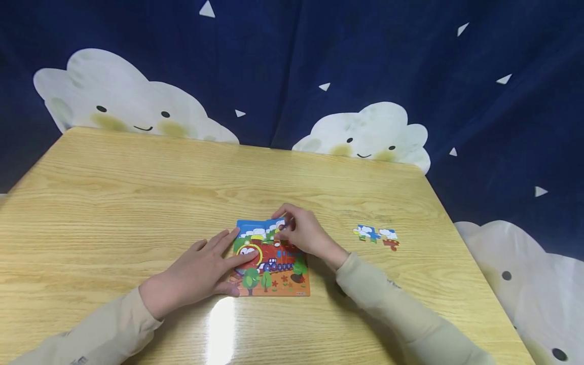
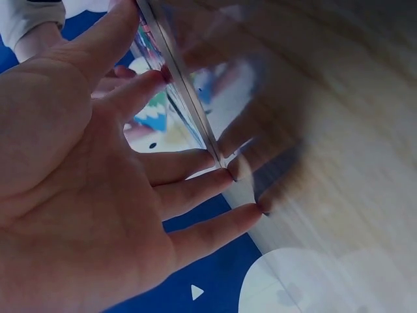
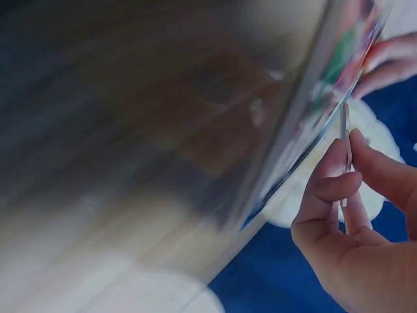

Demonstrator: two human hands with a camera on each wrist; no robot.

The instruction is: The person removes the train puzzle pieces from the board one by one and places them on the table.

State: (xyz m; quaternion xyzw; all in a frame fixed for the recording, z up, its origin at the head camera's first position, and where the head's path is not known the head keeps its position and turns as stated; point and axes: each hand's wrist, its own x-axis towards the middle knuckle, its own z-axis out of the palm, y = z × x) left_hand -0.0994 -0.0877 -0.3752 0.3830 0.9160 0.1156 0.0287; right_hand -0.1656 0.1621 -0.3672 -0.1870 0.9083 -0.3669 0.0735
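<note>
A jigsaw puzzle [image 1: 283, 285] with a red train, trees and blue sky lies on the table in front of me. My left hand [image 1: 198, 274] rests along its left side, fingers fairly straight and touching the board and the picture. At the upper right part of the puzzle, my right hand [image 1: 304, 234] pinches a puzzle piece [image 3: 345, 120] between thumb and fingers. The right wrist view shows that piece edge-on, tilted up from the board. Much of it is hidden by the fingers. In the left wrist view, the left fingertips [image 2: 251, 212] touch the tabletop beside the board.
Loose puzzle pieces, a blue-and-white one [image 1: 367, 232] and one with white and red [image 1: 390, 238], lie to the right of the puzzle. The wooden table [image 1: 150, 197] ends at a dark blue curtain [image 1: 269, 61] with white clouds.
</note>
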